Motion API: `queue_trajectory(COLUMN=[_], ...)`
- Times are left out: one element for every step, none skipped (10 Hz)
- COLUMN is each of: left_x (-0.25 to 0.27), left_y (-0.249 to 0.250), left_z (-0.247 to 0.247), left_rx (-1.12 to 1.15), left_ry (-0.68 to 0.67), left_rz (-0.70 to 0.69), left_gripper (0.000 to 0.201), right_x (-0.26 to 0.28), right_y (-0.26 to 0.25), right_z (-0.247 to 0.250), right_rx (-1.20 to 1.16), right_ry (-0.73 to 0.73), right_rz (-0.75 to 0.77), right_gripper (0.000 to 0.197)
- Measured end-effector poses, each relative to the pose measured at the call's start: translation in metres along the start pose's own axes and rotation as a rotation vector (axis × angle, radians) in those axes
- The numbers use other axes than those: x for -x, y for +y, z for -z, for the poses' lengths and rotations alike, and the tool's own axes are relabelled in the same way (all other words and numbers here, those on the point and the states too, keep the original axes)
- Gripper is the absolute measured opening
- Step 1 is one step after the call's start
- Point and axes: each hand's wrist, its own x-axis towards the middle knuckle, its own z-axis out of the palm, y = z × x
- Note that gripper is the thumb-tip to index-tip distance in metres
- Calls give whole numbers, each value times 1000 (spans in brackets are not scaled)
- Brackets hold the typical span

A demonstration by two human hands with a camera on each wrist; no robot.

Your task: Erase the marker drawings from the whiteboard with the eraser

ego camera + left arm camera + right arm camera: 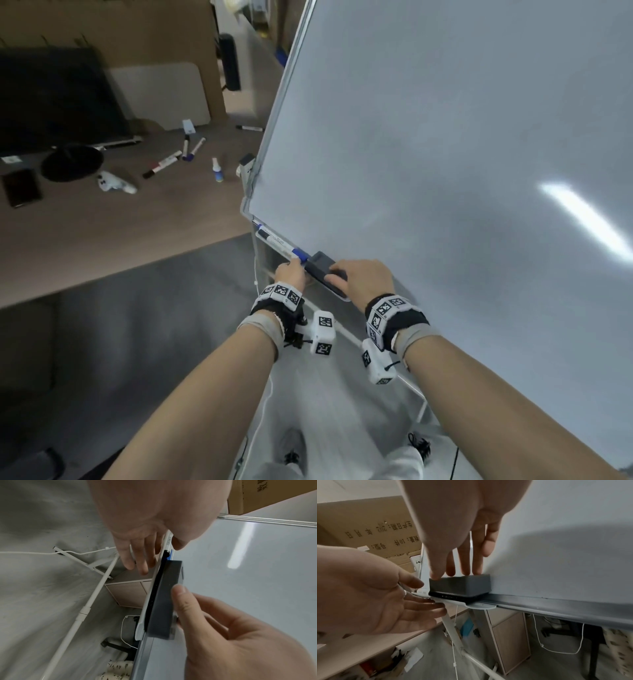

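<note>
head: no marks seen on visible part of whiteboard (445,137); eraser (320,262) flat on tray (343,297), near its right end, just right of marker (279,244).
left wrist: left hand (150,524) at tray's front lip, fingers straight, holding nothing.
right wrist: right hand (453,527) above tray, near-straight fingertips resting on eraser, no wrap seen.
stage: fits eraser set down after wiping, or about to be lifted.
risk: likely slip off tray's end from loose fingertip contact; marker knocked off tray by left fingers.

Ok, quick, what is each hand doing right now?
Left hand: open, straight fingers beneath the marker tray.
Right hand: open, straight fingers resting on the gray eraser.
</note>
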Motion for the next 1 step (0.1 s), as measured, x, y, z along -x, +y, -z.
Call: queue_trajectory(left_x=[21], left_y=[9], left_z=[-1], left_rx=[28], left_ry=[-11], left_rz=[-20], left_gripper=[56], right_x=[5], right_y=[9], right_z=[2], right_rx=[-156], right_ry=[27], right_rz=[-93], right_gripper=[33])
